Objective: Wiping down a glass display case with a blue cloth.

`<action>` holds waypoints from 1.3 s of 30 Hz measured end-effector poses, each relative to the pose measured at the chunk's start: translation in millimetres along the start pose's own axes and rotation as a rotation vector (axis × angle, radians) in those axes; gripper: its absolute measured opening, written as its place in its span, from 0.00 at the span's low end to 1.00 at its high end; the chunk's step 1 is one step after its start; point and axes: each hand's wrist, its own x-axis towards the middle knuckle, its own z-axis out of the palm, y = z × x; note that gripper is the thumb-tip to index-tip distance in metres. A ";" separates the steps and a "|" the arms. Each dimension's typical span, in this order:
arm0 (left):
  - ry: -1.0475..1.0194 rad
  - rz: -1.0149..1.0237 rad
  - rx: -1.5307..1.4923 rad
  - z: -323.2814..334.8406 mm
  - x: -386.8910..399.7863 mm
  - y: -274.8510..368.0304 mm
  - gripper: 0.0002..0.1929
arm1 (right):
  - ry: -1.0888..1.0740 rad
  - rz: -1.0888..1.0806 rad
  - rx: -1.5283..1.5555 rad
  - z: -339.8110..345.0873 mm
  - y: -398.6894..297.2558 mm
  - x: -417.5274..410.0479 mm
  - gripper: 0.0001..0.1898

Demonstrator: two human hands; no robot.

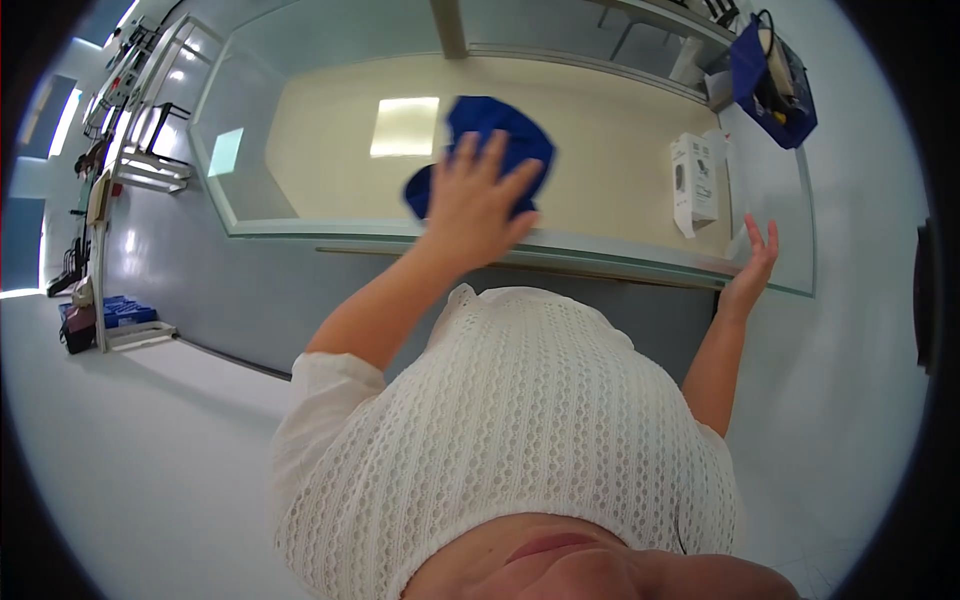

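In the head view, my left hand (480,202) lies palm down with its fingers spread over a crumpled dark blue cloth (510,127). The hand presses the cloth rather than gripping it. Both are over the glass top (330,202) of a table or display case, with a cream panel (615,150) seen through the glass. My right hand (752,262) is at the case's near right corner, by the glass edge, its fingers apart and raised. It holds nothing visible; whether its palm touches the edge is hard to tell.
A white printed box (694,180) stands towards the right end of the case. Beyond the right corner is a dark blue bag (776,82) with things in it. At the far left stand a pale metal frame (97,277), a dark stool (161,135) and a blue crate (129,310).
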 end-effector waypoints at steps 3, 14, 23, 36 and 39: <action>-0.047 0.218 -0.139 22.0 34.1 64.1 0.29 | -0.034 -0.001 0.046 1.5 -14.2 -4.9 0.32; 0.060 0.122 -0.072 31.3 49.3 14.1 0.27 | -0.032 0.066 0.189 -8.7 -10.1 -0.9 0.33; 0.244 -0.617 0.335 -52.5 -112.4 -269.2 0.28 | 0.057 0.059 0.125 0.2 -16.1 -3.0 0.34; 0.044 -0.508 0.259 -12.6 -17.7 -144.7 0.35 | 0.018 -0.145 -0.115 10.1 -3.6 -3.7 0.26; -0.016 -0.368 0.161 4.3 15.9 -70.7 0.35 | 0.035 -0.119 -0.088 10.4 -18.7 -5.4 0.26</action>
